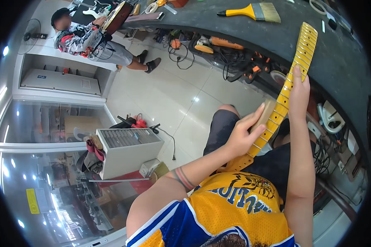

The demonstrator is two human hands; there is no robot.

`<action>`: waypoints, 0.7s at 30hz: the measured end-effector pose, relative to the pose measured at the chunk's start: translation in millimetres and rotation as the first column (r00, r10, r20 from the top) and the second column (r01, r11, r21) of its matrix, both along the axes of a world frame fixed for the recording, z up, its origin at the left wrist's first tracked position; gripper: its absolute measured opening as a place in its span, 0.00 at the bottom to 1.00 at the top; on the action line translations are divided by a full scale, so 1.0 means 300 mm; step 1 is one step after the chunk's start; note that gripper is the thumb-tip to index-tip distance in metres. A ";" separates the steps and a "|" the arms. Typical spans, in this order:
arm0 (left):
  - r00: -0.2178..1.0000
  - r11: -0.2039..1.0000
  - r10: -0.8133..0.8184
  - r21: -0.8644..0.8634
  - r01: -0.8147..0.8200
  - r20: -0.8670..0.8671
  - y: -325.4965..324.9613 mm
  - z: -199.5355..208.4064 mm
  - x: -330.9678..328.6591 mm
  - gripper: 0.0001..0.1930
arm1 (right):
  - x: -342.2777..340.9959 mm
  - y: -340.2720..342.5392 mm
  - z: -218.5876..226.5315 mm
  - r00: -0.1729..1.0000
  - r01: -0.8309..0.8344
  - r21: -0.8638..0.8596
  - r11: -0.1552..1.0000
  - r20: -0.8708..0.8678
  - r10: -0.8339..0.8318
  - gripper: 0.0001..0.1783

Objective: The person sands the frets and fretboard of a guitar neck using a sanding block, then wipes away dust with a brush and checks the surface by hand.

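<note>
A yellow guitar neck [306, 47] with metal fretwires and dark dot inlays slants from the workbench down to my lap. Its far end lies over the bench edge, and the near end reaches my waist. My right hand [299, 96] grips the neck about midway, with the thumb on the fretboard. Lower down, my left hand [245, 133] is closed around a tan, wood-coloured block [268, 112], held along the neck's left edge. The block's underside is hidden, so I cannot tell how it touches the neck.
On the dark workbench [193, 18] lies a wide yellow-handled brush [249, 12]. Power tools and cables [231, 57] fill the shelf below. A white drawer cabinet [130, 150] stands at left on the tiled floor. Another person [90, 43] works with a guitar body [116, 17] at far left.
</note>
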State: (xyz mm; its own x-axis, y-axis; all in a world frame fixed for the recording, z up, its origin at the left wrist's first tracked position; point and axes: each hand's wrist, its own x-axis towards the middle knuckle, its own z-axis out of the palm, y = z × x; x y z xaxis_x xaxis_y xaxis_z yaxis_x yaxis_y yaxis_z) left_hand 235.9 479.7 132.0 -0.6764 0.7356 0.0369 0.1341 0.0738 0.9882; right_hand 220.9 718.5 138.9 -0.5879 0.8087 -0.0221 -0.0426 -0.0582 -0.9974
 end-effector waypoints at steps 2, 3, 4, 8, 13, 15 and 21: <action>0.996 0.994 0.073 0.089 -0.068 -0.045 0.142 0.037 -0.088 0.35 | -0.022 -0.020 0.008 1.000 -0.002 -0.003 1.000 -0.023 0.002 0.30; 0.997 0.984 0.071 0.165 -0.065 -0.031 0.218 0.054 -0.148 0.35 | -0.030 -0.030 0.011 1.000 0.010 -0.012 1.000 -0.029 -0.010 0.30; 0.998 0.969 0.061 0.239 -0.058 -0.005 0.278 0.073 -0.199 0.35 | -0.031 -0.039 0.026 1.000 0.014 -0.005 1.000 -0.016 -0.014 0.30; 1.000 0.975 0.026 0.222 -0.023 -0.012 0.270 0.035 -0.188 0.34 | -0.022 0.010 0.009 0.999 0.015 0.057 0.998 0.038 -0.017 0.33; 0.998 0.994 0.068 0.089 -0.067 -0.001 -0.037 -0.080 0.003 0.34 | -0.045 -0.017 0.023 0.991 -0.053 -0.138 0.989 -0.127 0.035 0.19; 0.999 0.997 0.046 0.059 -0.046 -0.006 0.021 -0.029 -0.024 0.34 | -0.029 0.002 0.011 0.995 -0.054 -0.069 0.996 -0.086 0.048 0.20; 0.997 0.957 0.060 0.283 -0.070 0.042 0.398 0.127 -0.228 0.31 | -0.041 -0.013 0.007 0.991 0.014 0.022 1.000 -0.135 -0.011 0.21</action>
State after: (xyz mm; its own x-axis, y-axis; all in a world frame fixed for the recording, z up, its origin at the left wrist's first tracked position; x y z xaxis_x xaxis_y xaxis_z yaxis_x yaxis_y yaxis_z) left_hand 167.6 599.1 170.2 -0.7267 0.6524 0.2149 0.1053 -0.2033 0.9734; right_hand 208.6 714.6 140.8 -0.5744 0.8151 0.0750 -0.1775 -0.0346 -0.9835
